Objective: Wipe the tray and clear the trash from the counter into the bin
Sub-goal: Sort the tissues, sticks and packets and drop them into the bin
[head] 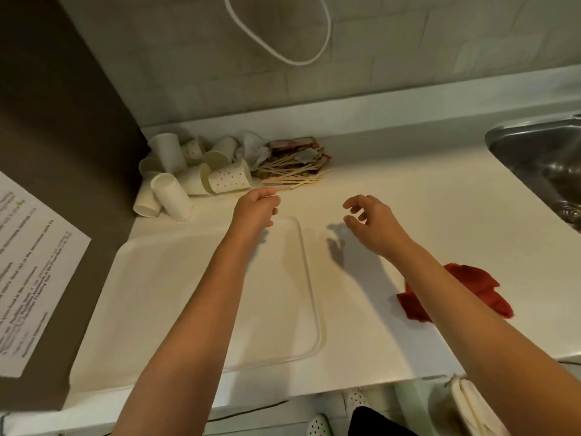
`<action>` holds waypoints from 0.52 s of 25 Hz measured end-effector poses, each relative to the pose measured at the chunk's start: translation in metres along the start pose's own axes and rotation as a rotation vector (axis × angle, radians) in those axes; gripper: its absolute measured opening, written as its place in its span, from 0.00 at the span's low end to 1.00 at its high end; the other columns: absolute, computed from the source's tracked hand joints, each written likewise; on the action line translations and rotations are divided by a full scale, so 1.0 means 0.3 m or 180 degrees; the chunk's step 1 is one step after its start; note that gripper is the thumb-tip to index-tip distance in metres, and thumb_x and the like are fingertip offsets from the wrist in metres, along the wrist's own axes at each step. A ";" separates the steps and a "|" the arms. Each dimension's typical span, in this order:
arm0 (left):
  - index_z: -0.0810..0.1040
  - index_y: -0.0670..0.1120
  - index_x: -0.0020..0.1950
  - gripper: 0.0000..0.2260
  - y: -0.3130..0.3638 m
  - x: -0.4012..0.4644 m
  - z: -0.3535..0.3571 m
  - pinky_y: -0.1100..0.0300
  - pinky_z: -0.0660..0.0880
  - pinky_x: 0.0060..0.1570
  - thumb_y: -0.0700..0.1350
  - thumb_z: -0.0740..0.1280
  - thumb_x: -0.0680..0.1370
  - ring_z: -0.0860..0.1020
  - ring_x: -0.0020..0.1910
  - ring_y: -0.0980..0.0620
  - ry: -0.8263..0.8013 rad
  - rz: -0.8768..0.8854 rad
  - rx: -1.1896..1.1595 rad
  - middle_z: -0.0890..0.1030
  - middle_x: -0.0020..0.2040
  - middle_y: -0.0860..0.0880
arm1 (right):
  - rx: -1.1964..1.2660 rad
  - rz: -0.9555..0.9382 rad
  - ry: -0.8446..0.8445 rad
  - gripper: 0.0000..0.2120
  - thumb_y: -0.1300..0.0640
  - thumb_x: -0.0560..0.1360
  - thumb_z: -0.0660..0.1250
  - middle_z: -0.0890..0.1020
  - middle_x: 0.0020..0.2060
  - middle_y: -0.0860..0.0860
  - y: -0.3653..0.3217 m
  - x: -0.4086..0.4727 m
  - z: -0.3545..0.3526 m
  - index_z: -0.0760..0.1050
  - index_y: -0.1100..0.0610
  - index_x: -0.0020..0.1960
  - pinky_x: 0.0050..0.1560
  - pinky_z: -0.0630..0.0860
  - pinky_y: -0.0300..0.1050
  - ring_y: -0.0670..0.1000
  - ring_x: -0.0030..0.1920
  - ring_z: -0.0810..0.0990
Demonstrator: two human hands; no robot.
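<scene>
A cream tray (176, 294) lies flat on the white counter (408, 196) at the front left. Behind it sits a trash pile: several paper cups (176, 180), a crumpled tissue (254, 149), wooden stir sticks (292, 176) and sauce packets (298, 144). My left hand (256, 209) hovers over the tray's far edge, close to the cups, fingers loosely curled and holding nothing. My right hand (371, 221) hovers over bare counter right of the tray, fingers spread and relaxed. A red cloth (471, 287) lies bunched on the counter under my right forearm.
A steel sink (540, 165) is sunk into the counter at the right. A brown panel with a printed sheet (28, 272) stands at the left. A white cord (283, 36) hangs on the tiled wall. A bin with a white liner (465, 407) shows below the counter's front edge.
</scene>
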State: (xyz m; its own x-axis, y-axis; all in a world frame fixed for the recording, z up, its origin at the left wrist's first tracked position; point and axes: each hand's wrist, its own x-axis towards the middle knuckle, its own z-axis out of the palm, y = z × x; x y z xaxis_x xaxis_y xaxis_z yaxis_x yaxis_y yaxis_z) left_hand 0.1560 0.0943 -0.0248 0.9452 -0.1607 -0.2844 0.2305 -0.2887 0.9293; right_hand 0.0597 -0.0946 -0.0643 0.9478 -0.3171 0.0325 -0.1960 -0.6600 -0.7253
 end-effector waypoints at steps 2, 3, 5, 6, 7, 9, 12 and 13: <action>0.77 0.49 0.55 0.10 -0.014 0.061 -0.014 0.63 0.72 0.40 0.40 0.64 0.76 0.76 0.45 0.53 0.0245 0.0120 0.0183 0.79 0.49 0.49 | -0.0166 -0.0024 -0.0059 0.13 0.57 0.77 0.62 0.74 0.54 0.52 -0.004 0.061 0.007 0.73 0.56 0.62 0.48 0.67 0.40 0.50 0.47 0.73; 0.78 0.49 0.54 0.10 -0.022 0.094 -0.017 0.63 0.72 0.41 0.40 0.64 0.75 0.76 0.46 0.53 0.0356 0.0227 0.0342 0.79 0.52 0.48 | -0.0255 -0.0059 -0.0094 0.14 0.57 0.77 0.62 0.74 0.56 0.53 -0.006 0.097 0.010 0.72 0.56 0.63 0.49 0.68 0.41 0.50 0.48 0.73; 0.79 0.48 0.56 0.11 -0.041 0.155 -0.017 0.63 0.71 0.47 0.39 0.64 0.75 0.76 0.49 0.53 0.0524 0.0398 0.0778 0.79 0.55 0.48 | -0.0428 -0.0113 -0.0192 0.15 0.57 0.78 0.61 0.74 0.58 0.54 -0.009 0.167 0.016 0.72 0.56 0.64 0.51 0.70 0.42 0.52 0.51 0.75; 0.79 0.47 0.57 0.12 -0.052 0.181 -0.013 0.63 0.71 0.50 0.39 0.64 0.75 0.76 0.51 0.52 0.0565 0.0435 0.1019 0.79 0.56 0.48 | -0.0505 -0.0132 -0.0251 0.15 0.57 0.78 0.61 0.73 0.60 0.54 -0.010 0.197 0.020 0.72 0.56 0.64 0.53 0.71 0.42 0.53 0.53 0.76; 0.79 0.47 0.58 0.12 -0.059 0.213 -0.008 0.63 0.70 0.51 0.40 0.64 0.76 0.76 0.53 0.51 0.0587 0.0456 0.1261 0.79 0.58 0.48 | -0.0576 -0.0167 -0.0302 0.16 0.57 0.78 0.60 0.73 0.61 0.54 -0.013 0.238 0.024 0.71 0.56 0.65 0.54 0.71 0.43 0.54 0.55 0.76; 0.78 0.47 0.59 0.13 -0.074 0.281 0.006 0.61 0.70 0.55 0.40 0.64 0.76 0.76 0.57 0.48 0.0543 0.0522 0.1670 0.78 0.60 0.47 | -0.0749 -0.0311 -0.0348 0.16 0.57 0.78 0.60 0.71 0.64 0.54 -0.018 0.320 0.037 0.71 0.56 0.65 0.58 0.70 0.45 0.55 0.58 0.74; 0.76 0.46 0.62 0.15 -0.092 0.357 0.029 0.58 0.70 0.60 0.39 0.64 0.76 0.75 0.61 0.47 0.0423 0.0713 0.2054 0.75 0.63 0.46 | -0.1236 -0.0639 -0.0359 0.17 0.55 0.78 0.60 0.71 0.65 0.55 -0.030 0.442 0.073 0.71 0.55 0.66 0.61 0.71 0.48 0.56 0.62 0.71; 0.75 0.47 0.64 0.16 -0.098 0.375 0.037 0.57 0.71 0.61 0.39 0.64 0.76 0.75 0.61 0.47 0.0391 0.0779 0.2130 0.74 0.64 0.46 | -0.1414 -0.0746 -0.0368 0.18 0.55 0.77 0.60 0.71 0.66 0.55 -0.037 0.481 0.087 0.70 0.55 0.66 0.61 0.71 0.50 0.57 0.63 0.71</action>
State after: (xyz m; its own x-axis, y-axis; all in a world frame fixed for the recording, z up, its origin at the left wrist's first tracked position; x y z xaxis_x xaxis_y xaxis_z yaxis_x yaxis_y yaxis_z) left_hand 0.2529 0.0742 -0.0867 0.9798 -0.1987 -0.0213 -0.1451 -0.7805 0.6081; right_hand 0.2051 -0.1153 -0.0695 0.9958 -0.0652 0.0646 -0.0390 -0.9379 -0.3447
